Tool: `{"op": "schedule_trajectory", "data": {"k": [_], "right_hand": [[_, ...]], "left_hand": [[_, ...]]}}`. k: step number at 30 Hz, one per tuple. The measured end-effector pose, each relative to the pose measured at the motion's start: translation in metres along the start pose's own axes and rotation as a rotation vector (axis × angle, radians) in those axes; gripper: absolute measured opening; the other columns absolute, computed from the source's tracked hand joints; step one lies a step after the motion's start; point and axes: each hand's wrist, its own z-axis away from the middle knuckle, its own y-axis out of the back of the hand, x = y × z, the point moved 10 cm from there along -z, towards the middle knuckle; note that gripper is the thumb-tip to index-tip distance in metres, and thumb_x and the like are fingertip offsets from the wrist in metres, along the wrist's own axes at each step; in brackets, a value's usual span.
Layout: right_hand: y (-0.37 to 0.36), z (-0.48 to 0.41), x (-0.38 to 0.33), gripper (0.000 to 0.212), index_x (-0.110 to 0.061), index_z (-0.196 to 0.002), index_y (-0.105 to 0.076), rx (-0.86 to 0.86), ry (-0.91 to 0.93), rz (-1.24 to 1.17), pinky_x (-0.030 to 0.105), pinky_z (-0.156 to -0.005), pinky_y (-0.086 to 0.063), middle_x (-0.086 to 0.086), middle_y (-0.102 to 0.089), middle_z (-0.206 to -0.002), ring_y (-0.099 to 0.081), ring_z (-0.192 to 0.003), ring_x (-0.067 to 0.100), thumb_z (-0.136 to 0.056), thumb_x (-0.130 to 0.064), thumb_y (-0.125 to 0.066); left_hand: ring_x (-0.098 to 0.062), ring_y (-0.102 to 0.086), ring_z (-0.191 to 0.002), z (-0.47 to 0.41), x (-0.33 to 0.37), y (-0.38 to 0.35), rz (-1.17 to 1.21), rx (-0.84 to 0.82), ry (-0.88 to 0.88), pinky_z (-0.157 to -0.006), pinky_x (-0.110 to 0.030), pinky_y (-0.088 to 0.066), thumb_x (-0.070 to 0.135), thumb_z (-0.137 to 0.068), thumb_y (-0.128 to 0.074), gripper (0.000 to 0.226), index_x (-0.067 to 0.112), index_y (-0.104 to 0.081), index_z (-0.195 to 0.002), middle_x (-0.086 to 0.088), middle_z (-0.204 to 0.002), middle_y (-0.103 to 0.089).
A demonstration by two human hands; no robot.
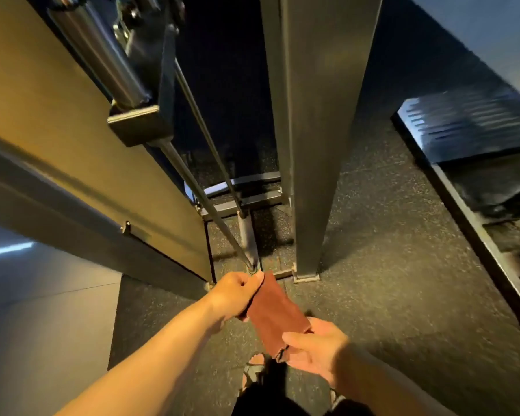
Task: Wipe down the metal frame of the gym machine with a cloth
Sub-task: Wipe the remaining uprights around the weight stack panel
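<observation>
Rust-brown suede-like cloth (275, 315) is stretched between your hands: left hand (236, 295) pinches the top corner, right hand (315, 345) grips the bottom, readying it for the grey metal upright (309, 130).

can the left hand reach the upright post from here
Probably yes: the left hand, pinching the cloth, is near the upright post, with only bare floor between them. The right hand holds the cloth too.

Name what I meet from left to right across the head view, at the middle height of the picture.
tan panel → metal rods → grey upright post → black ribbed platform
</observation>
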Motion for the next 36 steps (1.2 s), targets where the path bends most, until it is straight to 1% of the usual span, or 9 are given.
{"op": "schedule_trajectory", "data": {"k": [2,5,11,17,21,26,30,31,36], "right_hand": [[0.003,-0.024,0.018,0.025,0.002,-0.126,-0.061,0.087,-0.021,-0.145,0.04,-0.057,-0.062,0.017,-0.077,-0.095,-0.077,-0.074,0.03,-0.104,0.004,-0.049],[-0.004,-0.051,0.036,0.03,-0.008,-0.126,-0.063,0.209,-0.003,-0.114,0.047,-0.074,-0.063,0.017,-0.075,-0.112,-0.075,-0.094,0.033,-0.097,-0.011,-0.066],[-0.027,-0.111,0.062,0.02,0.0,-0.123,-0.057,0.267,-0.041,-0.253,0.041,-0.071,-0.057,0.017,-0.068,-0.1,-0.07,-0.086,0.031,-0.103,-0.005,-0.054],[-0.01,-0.194,0.086,0.023,-0.011,-0.124,-0.051,0.286,-0.09,-0.373,0.051,-0.112,-0.037,0.02,-0.063,-0.126,-0.056,-0.122,0.04,-0.111,-0.014,-0.032],[0.039,-0.287,0.108,0.006,-0.01,-0.104,-0.061,0.401,0.01,-0.096,0.051,-0.095,-0.057,0.012,-0.067,-0.099,-0.068,-0.096,0.032,-0.101,-0.005,-0.061],[0.1,-0.428,0.14,0.033,-0.006,-0.133,-0.057,0.431,0.02,0.036,0.045,-0.096,-0.056,0.012,-0.066,-0.12,-0.065,-0.111,0.033,-0.101,-0.015,-0.061],[0.136,-0.527,0.151,0.021,-0.003,-0.125,-0.053,0.42,0.028,-0.182,0.02,-0.037,-0.046,0.018,-0.058,-0.113,-0.06,-0.092,0.032,-0.104,0.0,-0.052],[0.147,-0.557,0.153,0.02,0.0,-0.124,-0.053,0.406,0.046,-0.206,0.021,-0.035,-0.044,0.021,-0.059,-0.118,-0.062,-0.099,0.035,-0.104,0.002,-0.052],[0.186,-0.665,0.14,0.01,-0.014,-0.112,-0.051,0.389,0.217,-0.204,0.052,-0.094,-0.053,0.015,-0.065,-0.12,-0.069,-0.09,0.03,-0.105,-0.009,-0.055]], "left_hand": [[-0.017,-0.047,-0.042,-0.021,-0.023,0.003,0.02,-0.015,0.053,-0.05,-0.027,-0.049,0.04,-0.107,-0.054,0.047,0.017,-0.044,-0.068,-0.003,-0.051,-0.047],[-0.014,-0.053,-0.051,-0.053,-0.058,0.005,0.027,-0.056,0.106,-0.057,-0.032,-0.053,0.022,-0.107,-0.057,0.032,0.015,-0.052,-0.076,-0.006,-0.065,-0.054],[-0.018,-0.055,-0.067,-0.115,-0.129,0.012,-0.008,-0.034,0.185,-0.055,-0.03,-0.047,-0.002,-0.096,-0.054,0.015,0.011,-0.053,-0.102,-0.006,-0.08,-0.057],[-0.018,-0.044,-0.063,-0.185,-0.185,0.003,-0.111,0.021,0.049,-0.051,-0.027,-0.037,-0.016,-0.091,-0.046,0.036,0.02,-0.046,-0.094,-0.007,-0.082,-0.053],[-0.016,-0.057,-0.083,-0.265,-0.233,-0.028,-0.23,0.021,-0.034,-0.057,-0.008,-0.041,-0.01,-0.099,-0.049,0.042,0.024,-0.061,-0.079,0.006,-0.088,-0.063],[-0.012,-0.054,-0.066,-0.376,-0.299,-0.066,-0.214,0.063,-0.042,-0.045,-0.009,-0.038,-0.007,-0.102,-0.049,0.039,0.022,-0.067,-0.081,0.003,-0.087,-0.064],[-0.013,-0.053,-0.067,-0.468,-0.341,-0.086,-0.189,0.104,-0.063,-0.052,-0.015,-0.04,-0.005,-0.102,-0.047,0.034,0.019,-0.069,-0.093,-0.004,-0.097,-0.066],[-0.014,-0.053,-0.069,-0.492,-0.346,-0.089,-0.175,0.112,-0.078,-0.052,-0.014,-0.04,-0.005,-0.102,-0.047,0.033,0.019,-0.069,-0.096,-0.003,-0.094,-0.065],[-0.021,-0.062,-0.111,-0.594,-0.352,-0.099,-0.279,0.233,-0.317,-0.096,-0.015,-0.039,-0.004,-0.099,-0.056,0.029,0.016,-0.076,-0.107,-0.007,-0.115,-0.067]]}}
